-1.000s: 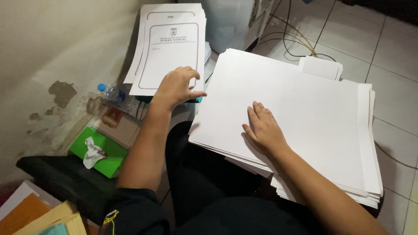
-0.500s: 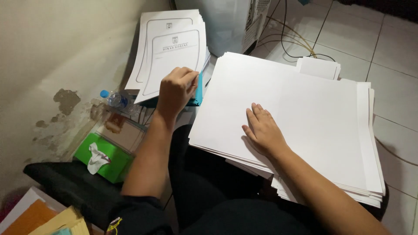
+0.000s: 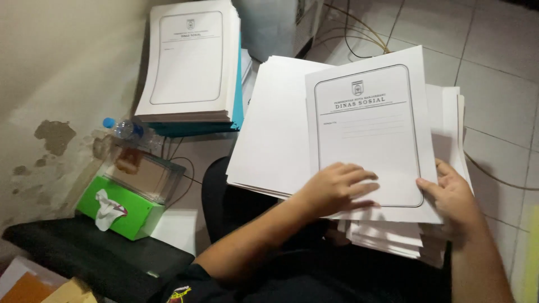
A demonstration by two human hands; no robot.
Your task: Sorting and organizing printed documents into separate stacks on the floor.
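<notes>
Paper hides most of what lies under it: the big stack of blank white sheets (image 3: 269,140) covers the person's lap, and its lower right corner is lost behind the right hand (image 3: 452,196) and forearm. The printed sheet (image 3: 370,137), smooth and white with a thin rounded black border and a small crest at the top, lies on top of that stack toward its right side. Its print is too small to make out well. The left hand (image 3: 337,188) lies flat on the sheet's lower left part, fingers spread slightly and pressing down. The right hand grips the sheet's lower right edge, thumb on top, the other fingers out of sight beneath the paper.

Up and left of the big stack stands a second pile of bordered sheets (image 3: 191,62) on something teal. Left of the big stack lie a clear plastic bottle with a blue cap (image 3: 126,130) and a green tissue box (image 3: 120,210), with a crumpled tissue poking out.

Half a second ago the left hand was pinching this sheet at the far pile, and the right hand lay flat on the blank stack; now both are at the sheet on the stack.
</notes>
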